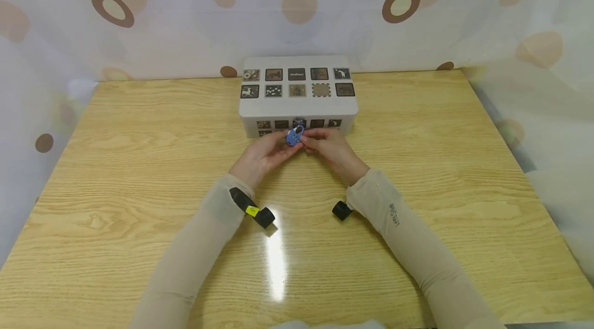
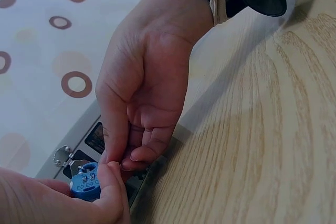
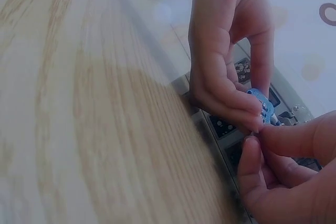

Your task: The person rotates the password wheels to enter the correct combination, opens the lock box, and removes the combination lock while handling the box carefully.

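Note:
A small blue combination padlock with a silvery shackle is held before the front of a white box. My left hand grips the padlock's body; in the left wrist view the padlock shows number dials and sits beside a metal clasp. My right hand has its thumb and forefinger at the padlock's edge, pinching there against the left fingertips. In the right wrist view the padlock is partly covered by fingers. Whether the shackle passes through the clasp cannot be made out.
The box, printed with small dark picture squares, stands near the back of a wood-grain table. Behind it hangs a pale dotted curtain. Black wrist-worn cameras stick out from both sleeves.

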`<state>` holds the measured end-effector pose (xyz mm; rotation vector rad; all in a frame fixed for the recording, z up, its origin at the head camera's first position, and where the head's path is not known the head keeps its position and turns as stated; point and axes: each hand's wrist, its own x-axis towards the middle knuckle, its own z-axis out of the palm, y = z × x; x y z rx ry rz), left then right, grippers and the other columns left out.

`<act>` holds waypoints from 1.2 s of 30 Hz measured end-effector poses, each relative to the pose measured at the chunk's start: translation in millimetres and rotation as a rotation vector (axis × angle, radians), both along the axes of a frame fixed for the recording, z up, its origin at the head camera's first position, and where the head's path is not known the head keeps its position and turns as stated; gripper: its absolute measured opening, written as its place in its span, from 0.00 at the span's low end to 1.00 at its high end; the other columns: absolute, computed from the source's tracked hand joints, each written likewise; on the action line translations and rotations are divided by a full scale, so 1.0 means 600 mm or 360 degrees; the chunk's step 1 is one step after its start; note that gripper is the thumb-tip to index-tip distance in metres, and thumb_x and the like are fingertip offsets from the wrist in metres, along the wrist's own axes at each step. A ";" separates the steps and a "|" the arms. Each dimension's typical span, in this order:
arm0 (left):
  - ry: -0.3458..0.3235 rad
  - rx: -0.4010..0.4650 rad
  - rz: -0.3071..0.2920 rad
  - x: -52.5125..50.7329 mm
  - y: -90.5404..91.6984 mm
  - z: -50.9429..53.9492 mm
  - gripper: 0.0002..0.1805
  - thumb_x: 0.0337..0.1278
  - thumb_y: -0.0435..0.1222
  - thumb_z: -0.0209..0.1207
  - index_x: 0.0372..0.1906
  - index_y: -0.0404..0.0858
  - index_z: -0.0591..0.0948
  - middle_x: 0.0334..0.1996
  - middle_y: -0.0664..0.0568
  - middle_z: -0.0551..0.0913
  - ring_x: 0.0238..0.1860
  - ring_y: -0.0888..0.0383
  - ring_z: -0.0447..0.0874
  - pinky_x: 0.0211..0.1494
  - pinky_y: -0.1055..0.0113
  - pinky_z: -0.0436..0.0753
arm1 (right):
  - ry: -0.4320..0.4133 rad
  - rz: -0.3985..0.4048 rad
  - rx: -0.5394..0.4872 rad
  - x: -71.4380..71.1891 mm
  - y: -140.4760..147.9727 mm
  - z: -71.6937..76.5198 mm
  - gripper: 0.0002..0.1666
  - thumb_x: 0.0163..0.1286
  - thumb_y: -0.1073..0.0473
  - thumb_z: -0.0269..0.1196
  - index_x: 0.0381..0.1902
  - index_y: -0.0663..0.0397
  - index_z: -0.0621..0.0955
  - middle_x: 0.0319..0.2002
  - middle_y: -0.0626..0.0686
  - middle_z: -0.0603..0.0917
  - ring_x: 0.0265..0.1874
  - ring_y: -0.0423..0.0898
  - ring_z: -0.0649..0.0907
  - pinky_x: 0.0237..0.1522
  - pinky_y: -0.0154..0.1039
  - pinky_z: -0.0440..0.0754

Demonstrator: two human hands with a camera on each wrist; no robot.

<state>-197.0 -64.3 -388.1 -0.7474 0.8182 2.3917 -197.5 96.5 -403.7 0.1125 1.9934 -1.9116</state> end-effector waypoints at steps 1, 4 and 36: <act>0.0014 -0.0014 -0.0007 -0.001 -0.001 0.000 0.24 0.70 0.25 0.44 0.68 0.27 0.59 0.61 0.34 0.64 0.66 0.45 0.66 0.64 0.63 0.76 | -0.0004 -0.0005 -0.0009 0.000 -0.001 0.000 0.19 0.69 0.70 0.58 0.55 0.77 0.74 0.43 0.57 0.80 0.29 0.37 0.81 0.40 0.29 0.85; 0.0029 -0.0040 -0.0015 -0.004 -0.002 -0.001 0.24 0.69 0.24 0.44 0.68 0.26 0.59 0.59 0.34 0.66 0.66 0.45 0.66 0.64 0.62 0.76 | -0.0009 -0.0015 -0.0028 -0.002 -0.003 -0.002 0.20 0.68 0.71 0.58 0.55 0.78 0.73 0.43 0.58 0.80 0.29 0.37 0.81 0.40 0.30 0.85; 0.0039 0.0056 0.0016 0.005 -0.011 0.004 0.23 0.69 0.24 0.46 0.66 0.24 0.60 0.63 0.31 0.63 0.65 0.42 0.68 0.61 0.60 0.79 | -0.0056 -0.0066 -0.0008 -0.002 -0.007 -0.001 0.19 0.68 0.71 0.59 0.55 0.76 0.75 0.46 0.62 0.80 0.28 0.38 0.82 0.44 0.34 0.86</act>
